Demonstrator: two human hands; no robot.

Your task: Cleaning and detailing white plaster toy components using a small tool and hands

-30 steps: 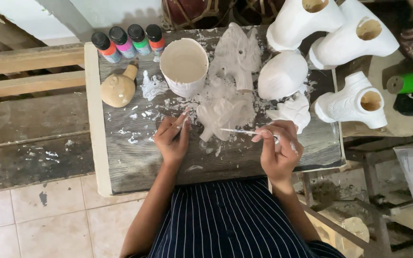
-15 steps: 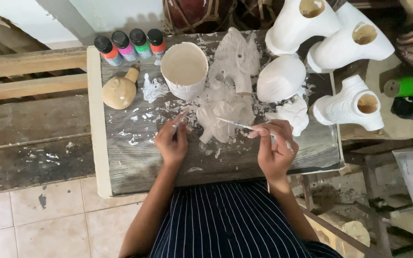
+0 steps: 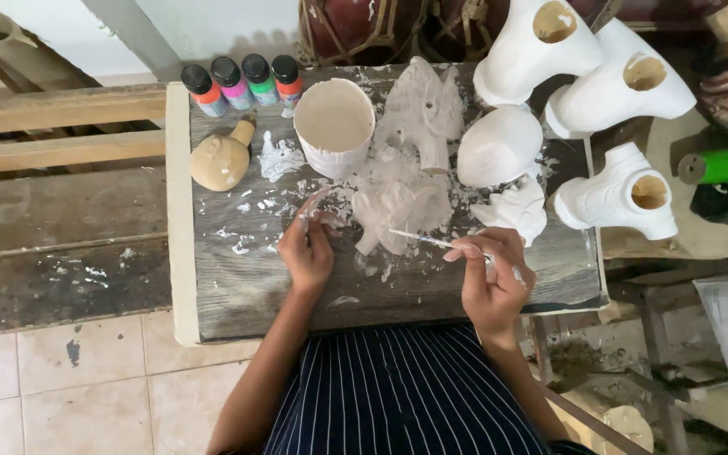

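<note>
Right hand [image 3: 492,278] pinching paintbrush [image 3: 431,241], left hand [image 3: 307,249] steadying white figurine [image 3: 398,215]

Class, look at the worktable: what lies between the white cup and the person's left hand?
In the head view, only white paint splatter on the grey wooden board lies between the white cup and the left hand; no object sits there.
</note>
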